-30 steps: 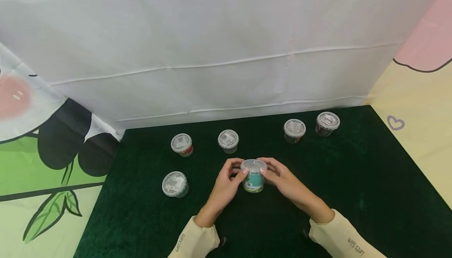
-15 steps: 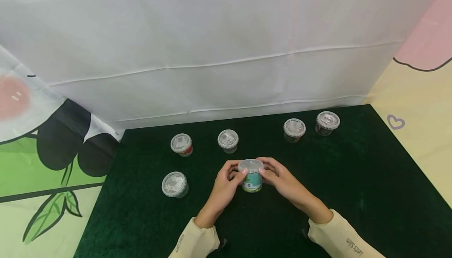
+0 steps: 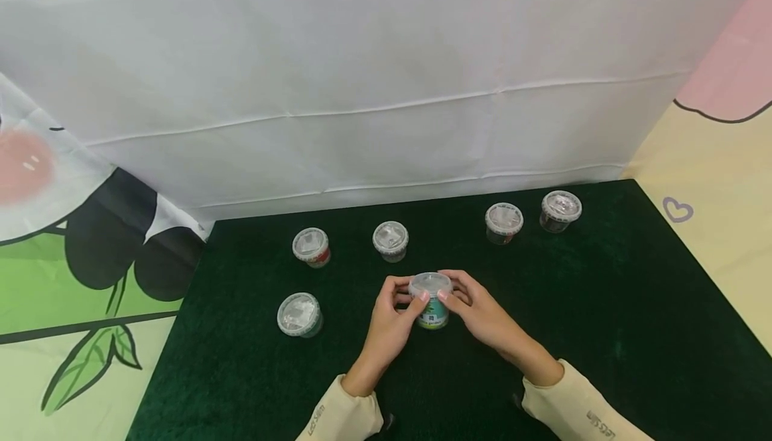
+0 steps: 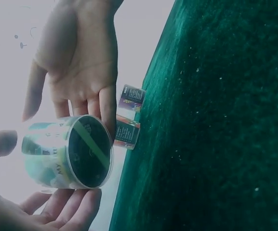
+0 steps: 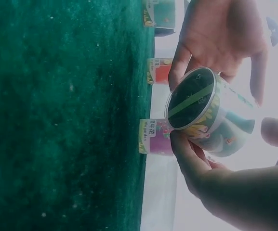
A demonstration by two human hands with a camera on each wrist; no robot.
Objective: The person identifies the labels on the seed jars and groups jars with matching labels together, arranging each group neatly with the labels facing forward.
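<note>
A round plastic tub (image 3: 433, 313) with a clear lid and a teal and green printed label stands upright between both hands near the middle of the head view. My left hand (image 3: 389, 327) grips its left side, thumb in front and fingers behind. From the right, my right hand (image 3: 485, 317) holds it in the same way. Both thumbs lie near the lid's front edge. In the left wrist view the tub's dark base (image 4: 88, 151) shows, raised off the cloth, with a light green stripe across it. The right wrist view shows leaf drawings on the label.
On the dark green cloth (image 3: 603, 327) stand several similar lidded tubs: a near-left one (image 3: 299, 316), a red-labelled one (image 3: 310, 246), a middle one (image 3: 391, 240), and two at the back right, one (image 3: 503, 222) beside another (image 3: 559, 211). A white sheet (image 3: 386, 92) hangs behind.
The tub has shifted slightly left, then back right, and its label has turned a little. My two thumbs have come closer together on its front. The other tubs stay put.
</note>
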